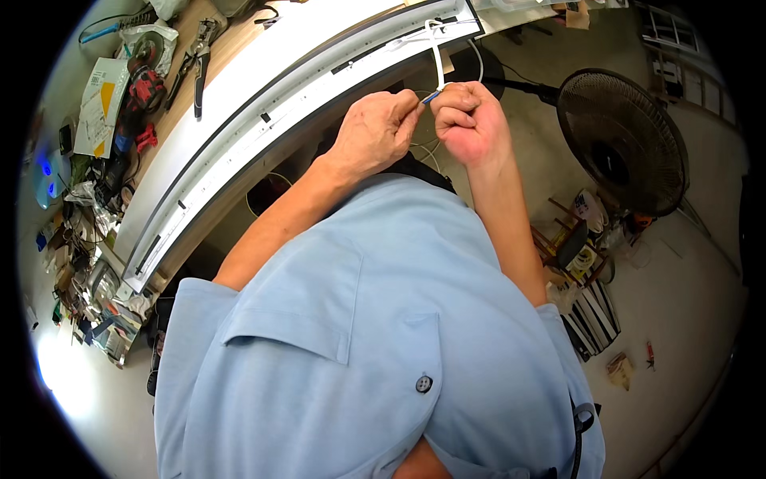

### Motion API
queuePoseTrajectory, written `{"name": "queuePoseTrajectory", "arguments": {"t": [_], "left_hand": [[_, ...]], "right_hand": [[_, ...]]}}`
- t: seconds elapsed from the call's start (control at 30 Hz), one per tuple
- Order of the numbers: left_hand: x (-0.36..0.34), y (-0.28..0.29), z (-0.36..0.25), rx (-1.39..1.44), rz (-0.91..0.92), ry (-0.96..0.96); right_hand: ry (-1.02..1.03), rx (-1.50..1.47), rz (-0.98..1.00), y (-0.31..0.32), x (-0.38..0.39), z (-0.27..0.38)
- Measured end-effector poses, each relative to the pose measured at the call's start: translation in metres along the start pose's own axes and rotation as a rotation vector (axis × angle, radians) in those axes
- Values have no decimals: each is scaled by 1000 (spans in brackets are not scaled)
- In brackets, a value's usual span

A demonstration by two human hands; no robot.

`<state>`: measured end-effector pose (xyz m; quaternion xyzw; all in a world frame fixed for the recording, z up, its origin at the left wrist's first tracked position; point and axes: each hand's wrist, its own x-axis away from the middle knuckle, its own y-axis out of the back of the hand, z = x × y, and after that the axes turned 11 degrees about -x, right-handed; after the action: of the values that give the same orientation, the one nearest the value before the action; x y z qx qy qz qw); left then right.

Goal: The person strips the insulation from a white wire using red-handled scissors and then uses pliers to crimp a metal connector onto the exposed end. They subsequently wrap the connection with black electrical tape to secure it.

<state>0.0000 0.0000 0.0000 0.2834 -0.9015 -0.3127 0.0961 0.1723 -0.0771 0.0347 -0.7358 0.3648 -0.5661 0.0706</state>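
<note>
One blue wire (432, 97) pinched in left hand (377, 130), white cable (438, 64) gripped in right hand (475, 124): we judge both light, bendy, best held where they meet.

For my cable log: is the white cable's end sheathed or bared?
Bared: a blue wire shows beyond the white cable, between left hand and right hand. Whether that wire itself is stripped, I cannot tell.

Location: cluttered workshop area.
Indicators: a wood-topped workbench (185, 30) carries pliers (201, 80) and a red-and-black power tool (146, 89); mixed parts and cables (89, 279) crowd the left side; a large black fan (622, 142) stands at right.
</note>
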Motion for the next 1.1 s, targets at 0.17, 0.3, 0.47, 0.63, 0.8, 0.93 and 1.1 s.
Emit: {"name": "queuePoseTrajectory", "arguments": {"t": [0.17,0.3,0.47,0.63,0.8,0.93,1.1], "left_hand": [[1,4,-3,116,93,125],[-3,17,-10,521,320,316],[-7,18,-9,1152,485,504],[-18,22,-4,1040,619,545],[-21,21,-6,778,651,477],[-22,24,-8,448,549,370],[-23,26,-2,147,348,295]], "right_hand": [[-78,111,21,4,3,7],[468,617,88,-15,18,18],[675,1273,41,21,21,4],[576,1353,56,28,25,-13],[655,1647,8,28,24,-1],[741,1693,-121,21,30,-5],[869,1832,-155,19,32,7]]}}
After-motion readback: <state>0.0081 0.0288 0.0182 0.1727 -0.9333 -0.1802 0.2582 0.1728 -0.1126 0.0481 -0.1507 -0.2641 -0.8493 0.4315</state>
